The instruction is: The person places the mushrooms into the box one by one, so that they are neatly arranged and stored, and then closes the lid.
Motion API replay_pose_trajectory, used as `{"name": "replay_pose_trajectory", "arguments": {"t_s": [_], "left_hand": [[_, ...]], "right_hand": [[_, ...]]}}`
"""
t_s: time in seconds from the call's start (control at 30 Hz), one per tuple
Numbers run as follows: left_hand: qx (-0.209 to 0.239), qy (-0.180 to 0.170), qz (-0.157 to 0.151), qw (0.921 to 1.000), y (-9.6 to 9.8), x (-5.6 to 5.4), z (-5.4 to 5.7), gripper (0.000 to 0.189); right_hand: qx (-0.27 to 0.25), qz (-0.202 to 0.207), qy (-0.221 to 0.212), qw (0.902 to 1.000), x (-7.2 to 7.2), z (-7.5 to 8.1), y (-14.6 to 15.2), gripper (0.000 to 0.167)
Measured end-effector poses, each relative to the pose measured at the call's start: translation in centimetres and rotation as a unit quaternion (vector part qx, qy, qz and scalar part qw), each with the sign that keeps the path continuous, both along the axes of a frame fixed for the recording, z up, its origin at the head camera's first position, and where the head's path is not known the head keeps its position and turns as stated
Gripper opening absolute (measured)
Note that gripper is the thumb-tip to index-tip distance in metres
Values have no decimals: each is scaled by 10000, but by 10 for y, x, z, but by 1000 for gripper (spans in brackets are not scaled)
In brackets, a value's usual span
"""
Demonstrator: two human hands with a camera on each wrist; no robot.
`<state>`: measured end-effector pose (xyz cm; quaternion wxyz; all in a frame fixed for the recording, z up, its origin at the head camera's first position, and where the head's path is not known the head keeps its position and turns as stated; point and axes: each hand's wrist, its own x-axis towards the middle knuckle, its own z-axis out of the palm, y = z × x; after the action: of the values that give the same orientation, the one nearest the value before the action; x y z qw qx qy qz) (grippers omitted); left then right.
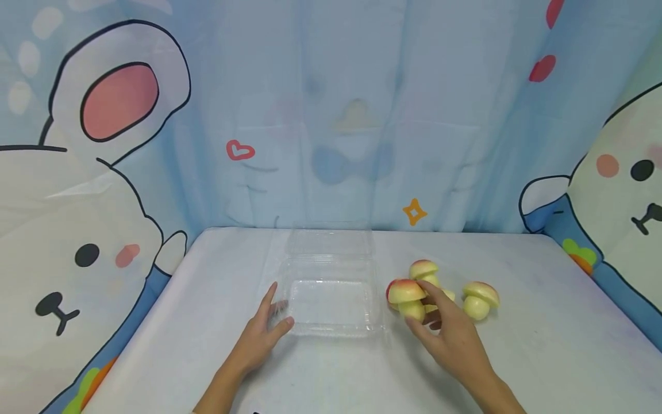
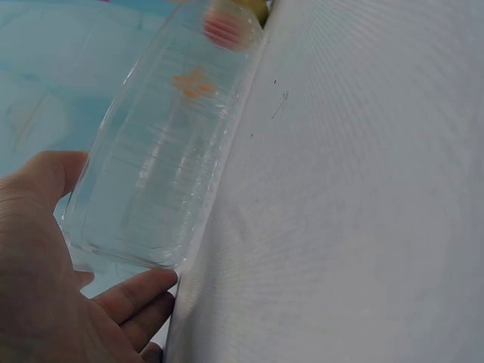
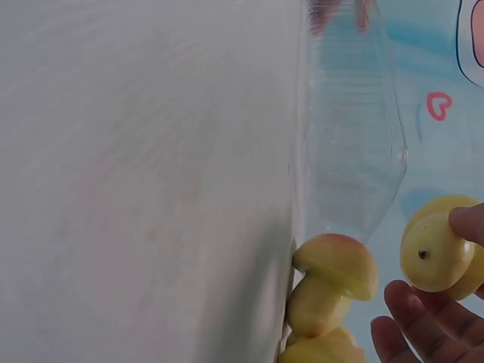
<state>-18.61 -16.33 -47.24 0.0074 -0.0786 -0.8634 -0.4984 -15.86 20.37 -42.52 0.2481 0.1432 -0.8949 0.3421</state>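
Note:
My right hand (image 1: 452,333) pinches a toy mushroom (image 1: 405,293) with a pale yellow stem and a red-tinged cap. In the right wrist view, thumb and fingers lie around this mushroom (image 3: 435,253), its stem end facing the camera, raised above the table. A clear plastic box (image 1: 331,332) lies with its lid (image 1: 331,242) folded back, away from me. Beside the box's left wall is my left hand (image 1: 258,336), fingers spread and relaxed. The left wrist view has its thumb at the rim of the box (image 2: 151,174) and its fingertips by the lower corner.
Behind the held mushroom stands another mushroom (image 1: 424,270), and one more mushroom (image 1: 480,300) sits to the right. Part of a further mushroom (image 1: 447,294) shows behind my right fingers. A white cloth covers the table (image 1: 543,322); a printed curtain (image 1: 331,115) hangs along its back edge.

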Motion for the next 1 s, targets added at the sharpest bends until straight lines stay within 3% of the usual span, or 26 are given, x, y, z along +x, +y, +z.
{"name": "replay_pose_trajectory", "arguments": {"t_s": [0.23, 0.53, 0.77, 1.0], "left_hand": [[43, 1, -10, 10000, -1, 0, -2, 84], [80, -19, -28, 10000, -2, -2, 0, 83], [81, -31, -39, 10000, -1, -3, 0, 83], [10, -11, -30, 10000, -1, -3, -1, 82]], "right_hand": [[-156, 47, 150, 9998, -7, 0, -15, 68], [-56, 82, -110, 9999, -19, 8, -34, 67], [-344, 320, -335, 9983, -29, 11, -44, 66], [-222, 291, -293, 9989, -38, 11, -59, 67]]}}
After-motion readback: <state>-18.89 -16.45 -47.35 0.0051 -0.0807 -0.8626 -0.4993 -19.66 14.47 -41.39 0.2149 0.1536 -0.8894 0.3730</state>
